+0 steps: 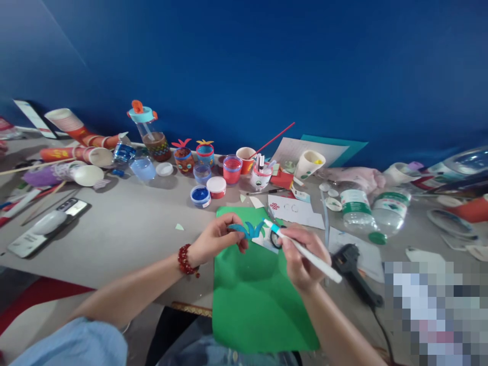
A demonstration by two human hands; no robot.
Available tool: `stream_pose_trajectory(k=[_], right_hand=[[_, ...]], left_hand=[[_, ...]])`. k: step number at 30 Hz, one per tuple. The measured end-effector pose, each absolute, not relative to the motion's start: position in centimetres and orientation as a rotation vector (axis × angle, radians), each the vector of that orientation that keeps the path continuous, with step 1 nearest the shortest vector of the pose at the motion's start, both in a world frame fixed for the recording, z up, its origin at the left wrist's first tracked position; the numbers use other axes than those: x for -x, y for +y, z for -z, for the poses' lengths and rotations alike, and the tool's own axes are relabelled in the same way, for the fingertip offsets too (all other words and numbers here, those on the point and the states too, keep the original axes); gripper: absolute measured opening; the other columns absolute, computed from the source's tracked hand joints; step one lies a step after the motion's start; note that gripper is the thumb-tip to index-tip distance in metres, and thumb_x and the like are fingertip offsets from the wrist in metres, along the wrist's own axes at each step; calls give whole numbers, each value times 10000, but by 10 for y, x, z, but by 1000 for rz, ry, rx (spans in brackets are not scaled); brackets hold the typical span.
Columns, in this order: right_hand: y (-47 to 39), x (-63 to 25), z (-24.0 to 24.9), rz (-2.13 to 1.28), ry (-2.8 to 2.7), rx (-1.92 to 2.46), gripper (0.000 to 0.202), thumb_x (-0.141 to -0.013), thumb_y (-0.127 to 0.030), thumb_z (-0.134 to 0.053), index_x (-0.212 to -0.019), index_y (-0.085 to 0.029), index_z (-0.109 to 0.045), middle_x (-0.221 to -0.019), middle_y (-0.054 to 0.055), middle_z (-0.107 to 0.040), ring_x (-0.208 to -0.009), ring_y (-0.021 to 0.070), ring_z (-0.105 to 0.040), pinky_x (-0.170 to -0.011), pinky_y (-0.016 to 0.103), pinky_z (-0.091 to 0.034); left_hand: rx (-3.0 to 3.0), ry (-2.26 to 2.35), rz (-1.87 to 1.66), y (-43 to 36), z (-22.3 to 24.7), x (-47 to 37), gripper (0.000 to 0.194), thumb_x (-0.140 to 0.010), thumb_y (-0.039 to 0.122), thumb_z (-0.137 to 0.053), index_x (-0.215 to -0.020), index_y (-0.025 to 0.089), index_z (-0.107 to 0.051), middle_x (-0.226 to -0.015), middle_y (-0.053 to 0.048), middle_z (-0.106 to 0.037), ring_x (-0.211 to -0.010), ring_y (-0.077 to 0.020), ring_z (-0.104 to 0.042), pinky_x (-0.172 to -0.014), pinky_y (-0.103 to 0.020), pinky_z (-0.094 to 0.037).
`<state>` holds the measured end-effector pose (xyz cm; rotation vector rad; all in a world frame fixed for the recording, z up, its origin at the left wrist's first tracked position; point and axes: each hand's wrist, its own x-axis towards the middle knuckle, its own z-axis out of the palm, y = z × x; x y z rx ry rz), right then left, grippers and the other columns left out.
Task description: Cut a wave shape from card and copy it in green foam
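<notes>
Evidently, head view: only view supplied; two bare hands were at work above a green sheet (263,310) on a grey table (152,218).
Left hand (217,239): pinched the blue paper cut-out (249,232) near one end, its pointed leaves fanned upward.
Right hand (306,254): gripped a white marker (316,260) like a pen, tip angled toward the leaf farthest from the left fingers.
Tip contact: touching or just beside the leaf; could not be determined.
Step in hand: judged to be marker work on the leaf's point.
Next move: judged to call for a steady pinch, light pressure and fingers clear of any fresh ink.
Cut-out position: held between the hands, above the sheet's far edge.
Glue gun (353,274): lay beside the right hand, unheld.
Decorated cups (183,160): stood beyond the left hand, near a blue paint pot (200,194).
</notes>
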<state>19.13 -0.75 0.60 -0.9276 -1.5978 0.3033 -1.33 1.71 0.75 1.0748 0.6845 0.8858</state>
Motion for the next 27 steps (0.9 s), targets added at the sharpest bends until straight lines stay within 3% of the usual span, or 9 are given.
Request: stream_pose_trajectory(k=[7, 16, 27], right_hand=[[-7, -180, -16, -60, -1764, 751, 351, -698, -6, -639, -963, -235, -667, -745, 33, -687, -599, 166, -628, -610, 343, -545], [-10, -175, -12, -134, -1807, 644, 376, -685, -36, -587, -1028, -179, -647, -702, 41, -686, -597, 182, -644, -585, 340, -548], [-11, -171, -12, -122, -1806, 698, 357, -689, -29, -586, -992, -207, -648, -695, 27, -688, -584, 172, -651, -603, 324, -562]], left_hand=[[-1112, 735, -934, 18, -6, 13, 179, -800, 290, -642, -851, 140, -561, -735, -54, -678, -690, -163, -643, -681, -295, -489], [-1140, 946, -1033, 20, 0, 14, 224, -748, 327, -686, -867, 138, -676, -647, 6, -607, -555, -91, -514, -559, -225, -439], [-1119, 919, -1067, 18, -6, 12, 283, -778, 360, -665, -856, 171, -469, -556, 31, -627, -483, -101, -551, -521, -231, -429]])
